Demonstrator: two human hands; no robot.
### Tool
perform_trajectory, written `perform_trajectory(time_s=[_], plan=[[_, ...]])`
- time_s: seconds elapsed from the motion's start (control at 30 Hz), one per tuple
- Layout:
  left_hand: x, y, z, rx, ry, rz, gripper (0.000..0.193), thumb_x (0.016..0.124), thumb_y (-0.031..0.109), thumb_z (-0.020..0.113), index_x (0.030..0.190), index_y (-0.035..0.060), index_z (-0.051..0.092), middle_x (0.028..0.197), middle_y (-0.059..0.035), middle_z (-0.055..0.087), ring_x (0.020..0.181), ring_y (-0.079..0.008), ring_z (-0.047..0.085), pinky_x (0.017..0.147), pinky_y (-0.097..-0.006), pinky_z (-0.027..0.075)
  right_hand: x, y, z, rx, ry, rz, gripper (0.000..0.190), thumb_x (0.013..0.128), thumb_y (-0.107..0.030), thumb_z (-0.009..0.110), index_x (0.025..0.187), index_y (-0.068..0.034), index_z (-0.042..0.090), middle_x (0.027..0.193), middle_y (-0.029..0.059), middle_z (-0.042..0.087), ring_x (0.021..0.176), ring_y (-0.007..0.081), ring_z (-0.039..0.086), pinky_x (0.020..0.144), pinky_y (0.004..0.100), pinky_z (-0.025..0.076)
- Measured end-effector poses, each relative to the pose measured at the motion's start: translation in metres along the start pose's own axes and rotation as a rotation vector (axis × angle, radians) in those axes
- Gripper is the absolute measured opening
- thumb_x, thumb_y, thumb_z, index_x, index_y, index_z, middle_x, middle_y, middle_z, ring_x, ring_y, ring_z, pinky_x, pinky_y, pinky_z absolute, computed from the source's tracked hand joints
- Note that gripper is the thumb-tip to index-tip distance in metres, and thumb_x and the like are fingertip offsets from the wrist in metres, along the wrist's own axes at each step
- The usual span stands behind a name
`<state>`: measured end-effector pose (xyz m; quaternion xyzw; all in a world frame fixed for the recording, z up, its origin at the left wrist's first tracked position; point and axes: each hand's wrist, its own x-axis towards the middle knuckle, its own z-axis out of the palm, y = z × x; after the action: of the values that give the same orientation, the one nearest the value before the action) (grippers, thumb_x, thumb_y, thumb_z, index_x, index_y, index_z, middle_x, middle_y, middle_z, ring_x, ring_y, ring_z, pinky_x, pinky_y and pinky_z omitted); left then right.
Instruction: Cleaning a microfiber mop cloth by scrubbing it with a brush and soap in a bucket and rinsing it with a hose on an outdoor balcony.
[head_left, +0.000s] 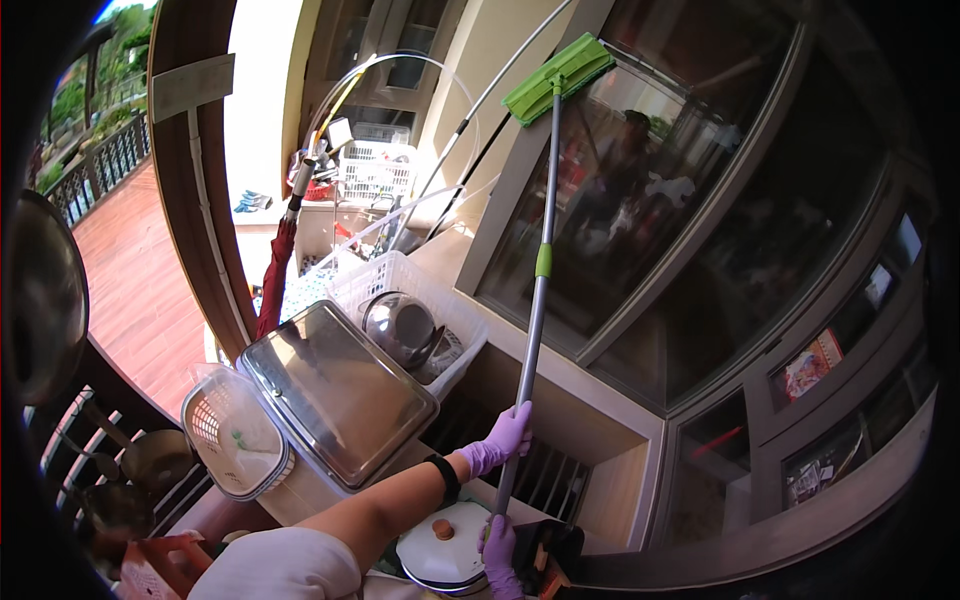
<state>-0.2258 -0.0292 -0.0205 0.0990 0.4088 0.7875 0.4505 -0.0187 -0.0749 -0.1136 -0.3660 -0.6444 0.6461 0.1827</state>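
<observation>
Both my hands wear purple rubber gloves and hold one long grey mop pole (533, 337). My left hand (509, 435) grips it partway up, with the arm stretched forward. Lower down, my right hand (498, 544) is closed around the green-ended grip. A green collar (543, 260) sits midway along the pole. At its far end, a green flat mop head (559, 79) is raised over the left frame and upper part of a dark glass window (600, 202). Whether the pad touches the glass I cannot tell. Reflections show in the pane.
Below my left arm stands a white lidded pot (450, 544). To the left are a large clear-lidded box (337, 390), a covered plastic basket (234, 442) and a white crate (469, 349) holding a metal pot (401, 326). A folded red umbrella (277, 270) stands behind. Pans (157, 457) hang at left.
</observation>
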Motion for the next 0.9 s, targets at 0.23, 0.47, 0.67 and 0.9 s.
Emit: perform_trajectory(time_s=[0.23,0.47,0.67,0.9], plan=[[-0.034,-0.059,-0.025,-0.062,0.035,-0.147,0.032,0.092,0.043,0.045,0.079,0.0152,0.038,0.054,0.0021,0.033,0.037,-0.0103,0.031,0.037,-0.0269,0.030,-0.051,0.034,-0.011,-0.024,0.017,0.148,0.030,0.096,-0.035,0.038,0.090,-0.007,0.047,0.057,0.0009,0.045,0.038,0.0079,0.040,0.035,0.0219,0.032],[-0.058,-0.099,-0.048,-0.068,0.106,-0.216,0.034,0.091,0.046,0.045,0.081,0.0145,0.038,0.052,0.0009,0.034,0.037,-0.0121,0.033,0.038,-0.0291,0.032,-0.084,0.067,-0.018,0.014,-0.012,0.243,0.030,0.096,-0.035,0.038,0.090,-0.007,0.046,0.055,0.0020,0.046,0.035,0.0093,0.040,0.034,0.0221,0.031],[-0.074,-0.122,-0.064,-0.036,0.202,-0.296,0.032,0.092,0.044,0.042,0.082,0.0136,0.038,0.052,0.0008,0.032,0.037,-0.0125,0.033,0.039,-0.0294,0.035,-0.105,0.084,-0.019,0.018,-0.018,0.353,0.031,0.095,-0.037,0.039,0.089,-0.007,0.047,0.055,0.0025,0.046,0.035,0.0096,0.039,0.032,0.0231,0.031],[-0.078,-0.143,-0.099,0.001,0.345,-0.363,0.035,0.090,0.048,0.044,0.084,0.0134,0.039,0.055,-0.0005,0.037,0.039,-0.0140,0.038,0.040,-0.0311,0.037,-0.110,0.075,-0.003,-0.011,-0.029,0.512,0.033,0.093,-0.038,0.040,0.088,-0.007,0.049,0.056,0.0041,0.046,0.035,0.0115,0.038,0.032,0.0254,0.031]])
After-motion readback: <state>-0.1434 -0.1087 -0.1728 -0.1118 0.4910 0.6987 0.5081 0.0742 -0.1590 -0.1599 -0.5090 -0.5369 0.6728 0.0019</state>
